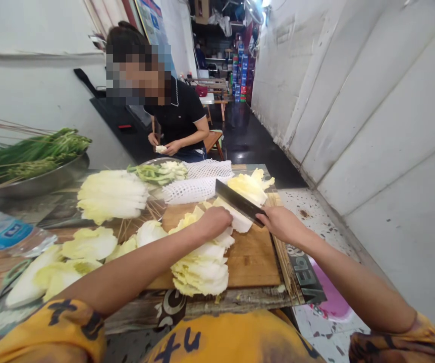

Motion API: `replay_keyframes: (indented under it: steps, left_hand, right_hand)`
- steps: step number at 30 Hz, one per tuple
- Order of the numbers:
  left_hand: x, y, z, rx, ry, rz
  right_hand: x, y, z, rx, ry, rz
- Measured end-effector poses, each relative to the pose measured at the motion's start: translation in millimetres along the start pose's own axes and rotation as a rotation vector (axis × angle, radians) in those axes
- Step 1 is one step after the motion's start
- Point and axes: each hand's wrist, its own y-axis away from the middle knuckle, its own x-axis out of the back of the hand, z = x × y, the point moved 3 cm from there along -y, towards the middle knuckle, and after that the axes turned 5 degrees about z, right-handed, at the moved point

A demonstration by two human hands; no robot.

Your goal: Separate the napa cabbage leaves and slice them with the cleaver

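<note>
My right hand (278, 222) is closed round the handle of a dark, broad-bladed knife (240, 201). The blade slants up to the left over pale cabbage (243, 222) at the back of the wooden cutting board (255, 259). My left hand (217, 223) has its fingers curled down against the cabbage, left of the blade; its fingertips are hidden. Below it lies a stack of cut cabbage leaves (202, 267) on the board. Yellow cabbage leaves (250, 184) rest behind the knife.
A cabbage stack (112, 195), loose leaves (91, 243), skewers (287, 267) and white foam netting (195, 190) surround the board. A water bottle (9, 234) and a metal bowl (47, 174) of greens are left. A person (175, 113) sits opposite holding something white.
</note>
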Motion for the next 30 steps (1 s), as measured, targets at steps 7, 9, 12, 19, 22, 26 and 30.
replay_keyframes:
  steps: [7,9,12,19,22,26,30]
  left_hand:
    - [-4.7,2,-2,0.003,0.04,-0.02]
    - [-6.5,2,-3,0.0,0.057,-0.015]
    - [-9.8,2,-6,-0.002,0.091,0.006]
    - [-14.3,2,-10,0.003,0.141,0.039]
    - [-16.1,1,-10,0.008,0.116,0.03]
    - [-8.3,1,-10,0.017,0.057,0.034]
    - [26.8,12,-14,0.046,-0.026,0.116]
  right_hand:
    - [-10,-8,-4,-0.001,0.024,-0.098]
    - [-10,-11,-6,-0.006,0.033,-0.121]
    - [-8,-16,-9,-0.006,0.043,-0.156]
    - [-6,-27,-13,-0.016,0.049,-0.261]
    - [-12,-35,-17,-0.036,0.043,-0.281]
    - [-19,-40,-15,-0.036,0.033,-0.262]
    - [-19,-39,6,-0.054,0.051,-0.211]
